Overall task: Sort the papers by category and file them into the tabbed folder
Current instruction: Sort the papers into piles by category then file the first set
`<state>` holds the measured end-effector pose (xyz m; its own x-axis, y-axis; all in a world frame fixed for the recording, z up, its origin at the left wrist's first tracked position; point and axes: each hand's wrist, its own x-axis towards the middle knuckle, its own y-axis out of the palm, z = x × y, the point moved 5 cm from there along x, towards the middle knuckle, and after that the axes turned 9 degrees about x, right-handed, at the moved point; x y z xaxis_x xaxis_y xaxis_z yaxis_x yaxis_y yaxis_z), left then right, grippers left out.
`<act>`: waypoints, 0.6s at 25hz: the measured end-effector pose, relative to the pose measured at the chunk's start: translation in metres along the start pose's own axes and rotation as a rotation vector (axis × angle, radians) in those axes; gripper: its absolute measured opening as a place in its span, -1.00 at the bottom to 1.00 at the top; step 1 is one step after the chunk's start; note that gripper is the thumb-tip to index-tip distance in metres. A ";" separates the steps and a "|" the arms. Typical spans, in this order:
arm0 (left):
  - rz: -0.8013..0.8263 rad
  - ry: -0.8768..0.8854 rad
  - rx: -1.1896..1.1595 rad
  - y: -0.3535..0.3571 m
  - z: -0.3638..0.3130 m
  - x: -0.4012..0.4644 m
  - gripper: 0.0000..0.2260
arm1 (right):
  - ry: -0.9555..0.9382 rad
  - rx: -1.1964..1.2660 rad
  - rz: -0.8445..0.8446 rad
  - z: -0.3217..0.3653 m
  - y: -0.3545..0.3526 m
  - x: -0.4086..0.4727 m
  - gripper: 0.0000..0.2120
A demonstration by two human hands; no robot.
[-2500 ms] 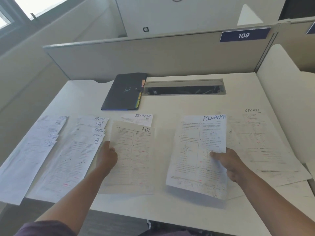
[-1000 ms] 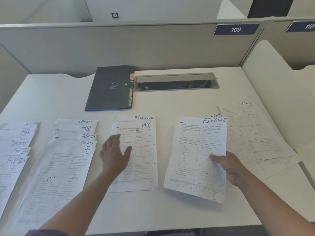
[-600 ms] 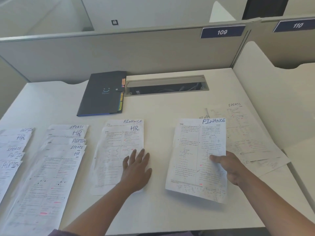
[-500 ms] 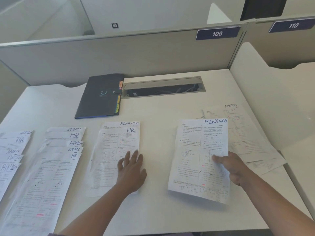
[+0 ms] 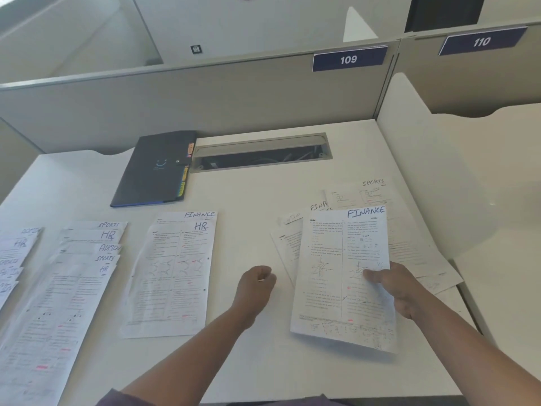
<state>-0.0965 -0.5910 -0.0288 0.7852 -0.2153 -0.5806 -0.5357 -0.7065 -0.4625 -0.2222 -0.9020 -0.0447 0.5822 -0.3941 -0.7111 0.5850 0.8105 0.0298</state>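
My right hand point(image 5: 401, 288) pinches a printed sheet headed FINANCE point(image 5: 339, 276) by its right edge, lifted a little over the desk. My left hand point(image 5: 256, 285) hovers curled and empty over bare desk, between that sheet and the HR sheet point(image 5: 172, 276), which lies flat over another FINANCE sheet. The dark tabbed folder point(image 5: 155, 171) lies closed at the back of the desk, coloured tabs on its right edge. A fanned stack point(image 5: 76, 282) marked SPORTS, HR and ADMIN lies on the left, with another stack point(image 5: 14, 256) at the far left edge.
More sheets, one headed SPORTS point(image 5: 377, 197), lie fanned under and behind the held sheet on the right. A cable slot point(image 5: 260, 153) is cut into the white desk point(image 5: 263, 194) beside the folder. Grey partitions close the back and right sides.
My left hand has left the HR sheet and moved right, curling shut over bare desk. The held FINANCE sheet has stayed in my right hand.
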 end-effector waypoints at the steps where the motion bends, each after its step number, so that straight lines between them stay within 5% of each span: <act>1: 0.026 -0.031 -0.078 0.008 -0.004 0.003 -0.87 | 0.008 0.001 -0.005 -0.003 -0.006 0.002 -0.72; 6: 0.037 -0.199 -0.352 0.033 -0.019 0.005 -0.86 | 0.026 0.018 -0.010 -0.017 -0.013 0.003 -0.75; 9: 0.029 -0.233 -0.351 0.043 -0.021 0.009 -0.75 | 0.009 0.013 -0.003 -0.018 -0.012 0.003 -0.75; 15: -0.040 -0.199 -0.293 0.052 -0.025 0.006 -0.87 | 0.038 0.058 0.027 -0.017 -0.014 0.002 -0.76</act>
<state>-0.1116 -0.6459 -0.0399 0.7126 -0.0684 -0.6982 -0.3713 -0.8812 -0.2926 -0.2386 -0.9068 -0.0583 0.5774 -0.3547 -0.7354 0.6013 0.7940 0.0892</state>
